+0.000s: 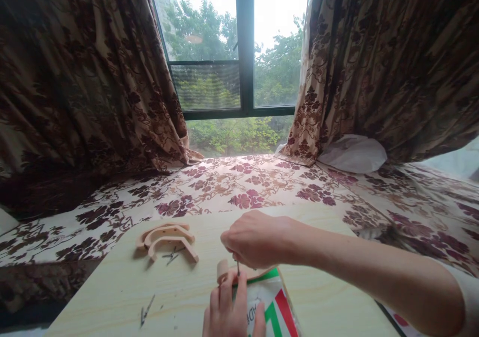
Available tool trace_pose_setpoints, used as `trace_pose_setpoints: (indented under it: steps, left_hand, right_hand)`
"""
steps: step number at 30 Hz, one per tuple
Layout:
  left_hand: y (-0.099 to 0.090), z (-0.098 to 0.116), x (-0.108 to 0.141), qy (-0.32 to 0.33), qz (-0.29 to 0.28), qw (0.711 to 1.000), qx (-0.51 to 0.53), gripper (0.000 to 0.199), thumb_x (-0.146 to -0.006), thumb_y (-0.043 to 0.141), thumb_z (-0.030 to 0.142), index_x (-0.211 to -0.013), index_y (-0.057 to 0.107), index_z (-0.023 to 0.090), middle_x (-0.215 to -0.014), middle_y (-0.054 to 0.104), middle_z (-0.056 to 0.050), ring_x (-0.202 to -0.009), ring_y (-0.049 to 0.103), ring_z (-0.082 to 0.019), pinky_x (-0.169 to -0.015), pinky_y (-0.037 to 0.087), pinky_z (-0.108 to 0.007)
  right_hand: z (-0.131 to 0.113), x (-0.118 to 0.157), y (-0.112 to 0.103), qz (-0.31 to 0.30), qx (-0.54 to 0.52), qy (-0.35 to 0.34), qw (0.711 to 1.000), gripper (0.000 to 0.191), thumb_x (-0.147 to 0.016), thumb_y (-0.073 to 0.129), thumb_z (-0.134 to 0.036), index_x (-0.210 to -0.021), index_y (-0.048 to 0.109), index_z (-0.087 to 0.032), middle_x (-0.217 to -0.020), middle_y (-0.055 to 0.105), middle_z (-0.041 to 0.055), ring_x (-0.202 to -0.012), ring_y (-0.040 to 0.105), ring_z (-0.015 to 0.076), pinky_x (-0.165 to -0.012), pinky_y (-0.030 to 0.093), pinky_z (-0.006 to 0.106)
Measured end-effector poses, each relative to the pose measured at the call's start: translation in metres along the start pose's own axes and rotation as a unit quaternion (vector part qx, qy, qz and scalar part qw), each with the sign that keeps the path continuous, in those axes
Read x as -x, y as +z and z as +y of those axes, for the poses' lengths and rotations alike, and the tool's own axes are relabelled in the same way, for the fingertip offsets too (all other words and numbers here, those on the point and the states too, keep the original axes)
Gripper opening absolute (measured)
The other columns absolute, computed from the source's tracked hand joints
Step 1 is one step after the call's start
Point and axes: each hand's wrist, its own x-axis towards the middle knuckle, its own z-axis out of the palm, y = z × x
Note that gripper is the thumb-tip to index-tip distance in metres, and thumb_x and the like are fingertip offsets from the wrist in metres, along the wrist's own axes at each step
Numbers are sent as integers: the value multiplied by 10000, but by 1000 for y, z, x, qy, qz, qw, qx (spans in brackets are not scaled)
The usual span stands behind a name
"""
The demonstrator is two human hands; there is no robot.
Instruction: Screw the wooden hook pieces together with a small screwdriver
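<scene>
My right hand (252,240) is closed in a fist around the top of a thin metal tool, like a screwdriver. Its shaft (238,268) points straight down; the handle is hidden in the fist. Below it, a pale curved wooden piece (222,271) rests at the top edge of a printed packet (275,302) in white, green and red. My left hand (228,304) presses its fingers against this wooden piece, close to the tool's tip. What the tip touches is hidden by the fingers.
Several similar curved wooden pieces (168,237) lie on the pale wood-grain table (108,292) at the left. Small dark screws (146,311) are scattered near them. Behind are a flowered cloth (243,182), a white plastic bag (354,153), curtains (359,68) and a window (245,48).
</scene>
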Motion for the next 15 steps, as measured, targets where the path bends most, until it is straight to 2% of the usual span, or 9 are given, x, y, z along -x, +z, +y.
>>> trace_pose_setpoints:
  steps: [6, 9, 11, 15]
  left_hand:
    - [1, -2, 3, 6, -6, 1000, 15, 425, -762, 446, 297, -1170, 513, 196, -1169, 542, -63, -938, 501, -217, -734, 436, -341]
    - [0, 0, 2, 2, -1, 1000, 15, 424, -761, 454, 296, -1165, 516, 184, -1162, 541, -70, -944, 492, -222, -736, 432, -345]
    - [-1, 1, 2, -5, -7, 1000, 13, 413, -766, 443, 294, -1160, 520, 195, -1165, 538, -63, -954, 489, -222, -732, 429, -341]
    - [-4, 2, 0, -1, -16, 1000, 11, 400, -777, 431, 284, -1154, 522, 184, -1160, 537, -69, -958, 482, -231, -716, 425, -344]
  right_hand:
    - [-3, 3, -7, 3, 12, 30, 999, 173, -767, 491, -189, -877, 609, -124, -703, 636, 73, -500, 449, 110, -428, 262, 250]
    - [-2, 3, -8, 23, 4, 4, 1000, 185, -751, 499, -172, -896, 611, -144, -714, 640, 56, -499, 441, 105, -417, 250, 245]
    - [-1, 2, -6, 25, 3, -13, 1000, 156, -756, 486, -152, -845, 615, -140, -718, 637, 56, -498, 433, 99, -418, 248, 244]
    - [-1, -2, 2, 49, 0, -13, 999, 146, -775, 462, -152, -787, 604, -121, -688, 624, 62, -476, 405, 92, -416, 244, 243]
